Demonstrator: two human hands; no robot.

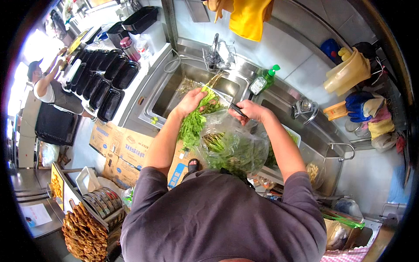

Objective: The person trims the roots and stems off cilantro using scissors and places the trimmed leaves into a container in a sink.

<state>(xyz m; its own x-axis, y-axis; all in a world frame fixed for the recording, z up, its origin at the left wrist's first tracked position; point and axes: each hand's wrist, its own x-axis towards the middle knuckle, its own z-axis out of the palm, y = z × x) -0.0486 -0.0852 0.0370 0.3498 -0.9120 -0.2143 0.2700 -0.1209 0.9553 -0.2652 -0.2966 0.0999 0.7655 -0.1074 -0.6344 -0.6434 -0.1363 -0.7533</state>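
My left hand (193,101) grips a bunch of leafy green herbs (193,122), with the leaves hanging down toward me. The pale roots (214,79) point away over the steel sink (163,101). In my right hand (250,111) is a knife (231,104) with a black handle. Its thin blade lies across the stems close to the roots. Below my hands, a clear plastic bag (242,147) holds more greens, with cut stem ends showing at its left side. Loose root trimmings (188,85) lie in the sink.
A green soap bottle (263,82) and a wire basket (218,54) stand behind the sink. Black food trays (111,101) cover the left counter. Flattened cardboard (127,147) lies on the floor. A person (55,85) works at the far left. Yellow gloves (248,19) hang above.
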